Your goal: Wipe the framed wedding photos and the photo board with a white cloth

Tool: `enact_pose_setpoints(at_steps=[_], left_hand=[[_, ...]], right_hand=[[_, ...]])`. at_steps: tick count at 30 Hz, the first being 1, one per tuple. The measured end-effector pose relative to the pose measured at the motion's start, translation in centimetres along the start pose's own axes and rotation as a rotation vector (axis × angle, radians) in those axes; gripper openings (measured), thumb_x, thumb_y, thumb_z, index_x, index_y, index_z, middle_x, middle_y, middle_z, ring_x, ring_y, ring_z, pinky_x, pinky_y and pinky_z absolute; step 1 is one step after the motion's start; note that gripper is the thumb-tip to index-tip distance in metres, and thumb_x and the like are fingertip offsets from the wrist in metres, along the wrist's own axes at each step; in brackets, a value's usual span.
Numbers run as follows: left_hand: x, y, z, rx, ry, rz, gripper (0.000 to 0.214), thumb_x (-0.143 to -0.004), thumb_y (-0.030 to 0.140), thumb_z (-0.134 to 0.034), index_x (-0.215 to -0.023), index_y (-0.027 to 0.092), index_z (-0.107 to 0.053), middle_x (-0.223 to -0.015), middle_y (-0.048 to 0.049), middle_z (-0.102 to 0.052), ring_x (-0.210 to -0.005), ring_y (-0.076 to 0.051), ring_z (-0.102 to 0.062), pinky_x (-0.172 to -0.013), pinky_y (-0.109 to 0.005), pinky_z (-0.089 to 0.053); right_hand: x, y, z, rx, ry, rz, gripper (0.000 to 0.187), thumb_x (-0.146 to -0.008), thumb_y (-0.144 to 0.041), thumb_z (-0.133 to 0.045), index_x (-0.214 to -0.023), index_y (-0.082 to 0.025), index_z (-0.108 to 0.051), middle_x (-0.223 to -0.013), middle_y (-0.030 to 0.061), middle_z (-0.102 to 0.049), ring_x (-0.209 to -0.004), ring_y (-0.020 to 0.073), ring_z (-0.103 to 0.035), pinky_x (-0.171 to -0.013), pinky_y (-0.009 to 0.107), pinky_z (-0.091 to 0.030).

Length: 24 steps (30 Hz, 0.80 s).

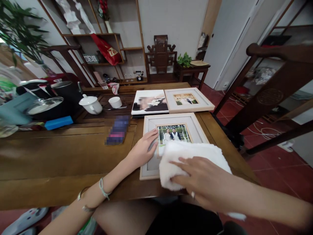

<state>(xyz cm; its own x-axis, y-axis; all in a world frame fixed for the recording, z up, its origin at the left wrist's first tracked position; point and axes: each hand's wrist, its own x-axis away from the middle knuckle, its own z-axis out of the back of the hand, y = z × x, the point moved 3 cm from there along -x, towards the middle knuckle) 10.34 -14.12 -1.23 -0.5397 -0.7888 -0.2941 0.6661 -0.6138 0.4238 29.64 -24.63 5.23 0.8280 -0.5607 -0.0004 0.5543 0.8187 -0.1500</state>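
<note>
A pale wooden picture frame (171, 121) with a photo lies flat on the wooden table (61, 153) in front of me. My left hand (143, 149) rests on the frame's left side, fingers stretched flat, holding it down. My right hand (199, 181) presses a white fluffy cloth (190, 155) onto the lower right part of the frame, fingers spread over the cloth. The cloth hides the frame's lower right corner.
Beyond lie a frameless photo print (149, 101) and a second framed photo (188, 99). A blurred dark object (118, 130), white teapot (91, 104), white cup (115, 102), blue block (58, 122) and black pots (49, 106) stand at left. A dark wooden chair (276, 94) is at right.
</note>
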Motion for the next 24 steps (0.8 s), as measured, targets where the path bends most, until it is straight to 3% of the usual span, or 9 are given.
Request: enact_pose_setpoints(at_steps=[4,9,13,16,20,24], left_hand=[[-0.1,0.1,0.1,-0.003,-0.003,-0.007,0.042,-0.094,0.028,-0.042,-0.126,0.006,-0.057,-0.139,-0.0176,-0.052,-0.134,-0.027,-0.045,-0.113,-0.047,-0.037],[-0.1,0.1,0.1,-0.003,0.004,-0.017,0.040,-0.094,0.027,-0.042,-0.127,0.009,-0.057,-0.139,-0.0162,-0.053,-0.133,-0.026,-0.046,-0.112,-0.048,-0.038],[-0.1,0.1,0.2,0.000,0.002,-0.009,0.041,-0.094,0.027,-0.043,-0.127,0.008,-0.057,-0.139,-0.0166,-0.053,-0.134,-0.026,-0.045,-0.112,-0.048,-0.038],[-0.1,0.2,0.2,-0.001,-0.005,-0.001,0.041,-0.094,0.027,-0.042,-0.126,0.006,-0.058,-0.138,-0.0175,-0.053,-0.134,-0.027,-0.045,-0.112,-0.047,-0.038],[-0.2,0.2,0.3,0.000,-0.007,0.011,0.042,-0.094,0.028,-0.043,-0.126,0.005,-0.058,-0.138,-0.0178,-0.053,-0.133,-0.027,-0.046,-0.112,-0.046,-0.038],[-0.1,0.0,0.1,0.011,0.008,0.011,0.041,-0.094,0.027,-0.043,-0.126,0.007,-0.058,-0.138,-0.0165,-0.054,-0.133,-0.025,-0.046,-0.113,-0.046,-0.037]], right_hand=[[0.1,-0.2,-0.7,-0.005,0.031,0.053,0.044,-0.077,-0.015,-0.057,-0.119,-0.024,-0.057,-0.144,0.0120,-0.045,-0.124,0.0345,-0.048,-0.094,0.051,-0.043],[-2.1,5.8,-2.3,0.126,0.096,0.091,0.047,-0.078,-0.008,-0.055,-0.122,-0.022,-0.058,-0.144,0.0139,-0.045,-0.131,0.0331,-0.041,-0.103,0.053,-0.034],[-3.5,11.3,-2.4,0.301,0.199,-0.085,0.049,-0.078,-0.005,-0.053,-0.124,-0.020,-0.057,-0.146,0.0145,-0.042,-0.136,0.0342,-0.033,-0.107,0.055,-0.028],[-4.5,13.8,-2.0,0.385,0.249,-0.222,0.052,-0.079,-0.007,-0.054,-0.130,-0.019,-0.052,-0.146,0.0153,-0.041,-0.137,0.0362,-0.029,-0.107,0.056,-0.026],[-5.6,14.1,-1.8,0.372,0.195,-0.271,0.055,-0.079,-0.006,-0.051,-0.132,-0.020,-0.050,-0.147,0.0127,-0.041,-0.135,0.0372,-0.032,-0.104,0.056,-0.030],[-4.9,10.7,-2.0,0.260,0.086,-0.161,0.055,-0.077,-0.005,-0.049,-0.129,-0.022,-0.053,-0.148,0.0107,-0.041,-0.132,0.0372,-0.037,-0.098,0.053,-0.038]])
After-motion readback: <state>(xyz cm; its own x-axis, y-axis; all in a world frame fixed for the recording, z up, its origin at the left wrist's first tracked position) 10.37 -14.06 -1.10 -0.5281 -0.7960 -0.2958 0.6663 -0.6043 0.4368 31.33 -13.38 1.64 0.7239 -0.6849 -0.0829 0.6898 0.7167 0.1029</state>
